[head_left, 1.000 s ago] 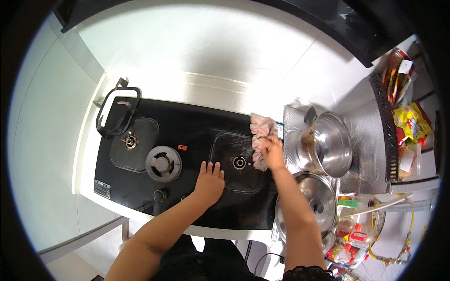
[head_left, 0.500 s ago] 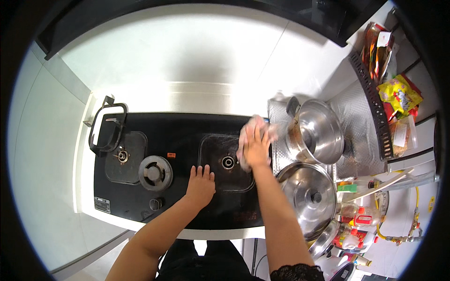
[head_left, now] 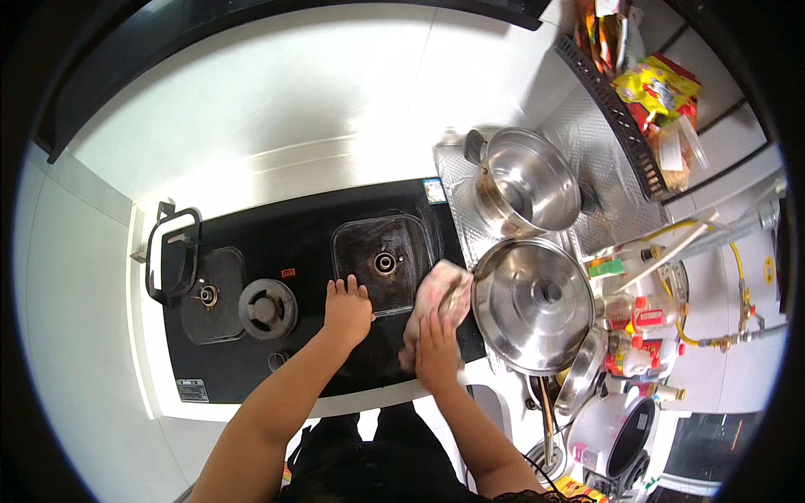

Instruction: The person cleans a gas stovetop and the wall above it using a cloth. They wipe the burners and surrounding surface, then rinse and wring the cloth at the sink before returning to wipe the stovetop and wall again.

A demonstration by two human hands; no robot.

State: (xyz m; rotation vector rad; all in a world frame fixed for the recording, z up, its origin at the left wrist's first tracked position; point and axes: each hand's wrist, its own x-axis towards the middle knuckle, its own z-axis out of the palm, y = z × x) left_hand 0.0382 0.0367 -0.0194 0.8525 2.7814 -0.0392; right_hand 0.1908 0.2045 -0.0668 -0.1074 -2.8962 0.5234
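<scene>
A black gas stovetop (head_left: 335, 238) lies in front of me, with two recessed burner wells. My right hand (head_left: 437, 356) presses a pink-and-white cloth (head_left: 444, 290) onto its right side, close to the front edge. Part of the cloth is under my palm and fingers. My left hand (head_left: 347, 314) rests flat on the glass with fingers extended, just at the left edge of the right burner well (head_left: 401, 281). Nothing is in that hand. The bare right burner nozzle (head_left: 385, 263) shows between and beyond my hands.
Left of my hands lie a round burner cap (head_left: 268, 309), a knob (head_left: 278, 360) and an upright black pan support (head_left: 174, 254). On the right stand a steel pot (head_left: 527, 182) and a lidded pan (head_left: 533, 306), close to the cloth. Bottles (head_left: 654, 314) and a black basket (head_left: 616, 126) are further right.
My right hand has drawn the cloth from the stovetop's far right side toward its front edge. My left hand stays beside the right burner well. The whole view has turned and shifted.
</scene>
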